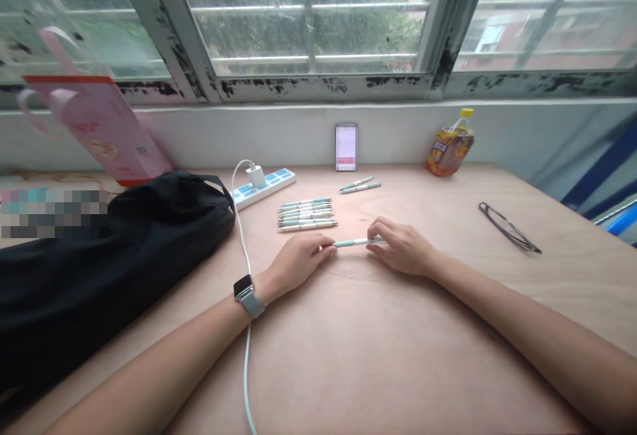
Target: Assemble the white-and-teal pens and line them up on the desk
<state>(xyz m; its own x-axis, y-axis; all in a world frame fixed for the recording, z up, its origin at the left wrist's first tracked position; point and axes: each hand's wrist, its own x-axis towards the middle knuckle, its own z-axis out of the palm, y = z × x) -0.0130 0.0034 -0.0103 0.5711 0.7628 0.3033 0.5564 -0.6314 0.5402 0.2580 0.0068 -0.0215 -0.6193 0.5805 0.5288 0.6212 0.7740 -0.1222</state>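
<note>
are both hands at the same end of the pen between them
No, the left hand and right hand are at opposite ends of the pen.

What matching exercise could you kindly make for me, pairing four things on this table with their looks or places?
Things:
1. row of pens
2. drink bottle
3. single pen
4. eyeglasses

Looks or places:
A. spanning from the left hand to the right hand
B. dark-framed, on the table's right side
C. lying side by side, just beyond the left hand
D. topped with a yellow cap

Pairs: 1-C, 2-D, 3-A, 4-B
</note>
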